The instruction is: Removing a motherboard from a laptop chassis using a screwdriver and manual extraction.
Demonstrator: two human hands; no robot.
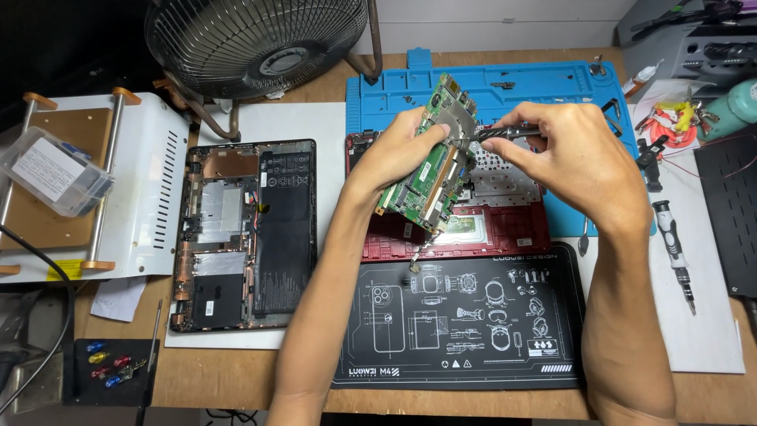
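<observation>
My left hand grips a green circuit board, tilted upright above a red laptop shell. My right hand holds a small dark screwdriver whose tip touches the board's upper part near a metal shield. A small connector dangles from the board's lower edge. Both hands meet over the middle of the desk.
An opened black laptop base with its battery lies at left. A blue work mat sits behind, a black printed mat in front. A fan stands at the back, a second screwdriver at right, a clear plastic box far left.
</observation>
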